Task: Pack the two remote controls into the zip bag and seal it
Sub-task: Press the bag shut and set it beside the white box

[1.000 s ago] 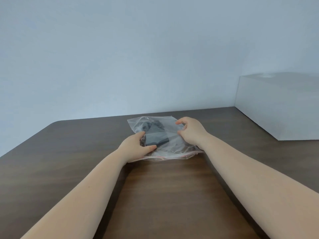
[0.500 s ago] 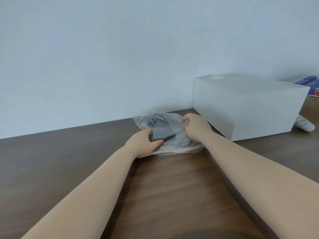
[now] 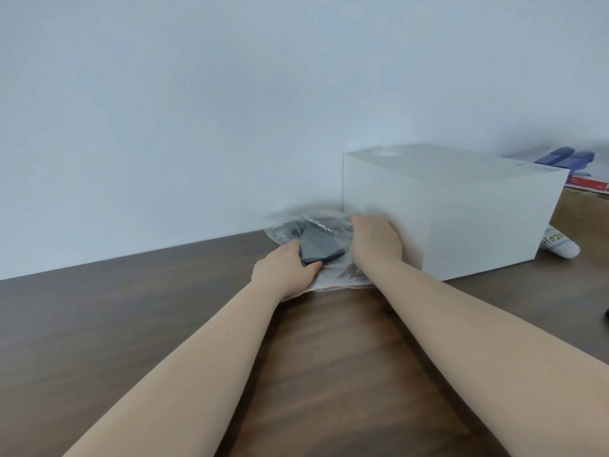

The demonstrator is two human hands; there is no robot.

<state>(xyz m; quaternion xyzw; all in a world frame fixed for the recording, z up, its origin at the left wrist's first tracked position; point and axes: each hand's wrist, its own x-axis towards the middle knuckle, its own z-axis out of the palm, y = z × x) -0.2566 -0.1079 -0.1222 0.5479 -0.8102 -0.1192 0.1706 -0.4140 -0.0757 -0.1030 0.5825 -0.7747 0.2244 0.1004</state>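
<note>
A clear zip bag [image 3: 321, 225] lies on the dark wooden table [image 3: 131, 324], close to the wall. Dark remote controls [image 3: 318, 247] show through the plastic; I cannot tell them apart. My left hand [image 3: 285, 270] grips the bag's near left part, with the thumb pressed on a dark remote. My right hand [image 3: 375, 242] holds the bag's right side, fingers curled over the plastic. A pink zip strip [image 3: 333, 286] runs along the near edge, between my wrists.
A large white box [image 3: 461, 219] stands right beside the bag. A white rolled item with writing [image 3: 560, 244] lies past the box. Blue objects [image 3: 566, 157] and a red-edged item [image 3: 588, 183] sit far right. A dark thing [image 3: 607, 313] peeks at the right edge.
The view has swung right, which brings the white box and the items behind it into sight. Both hands keep their hold on the bag, now nearer the wall and box.
</note>
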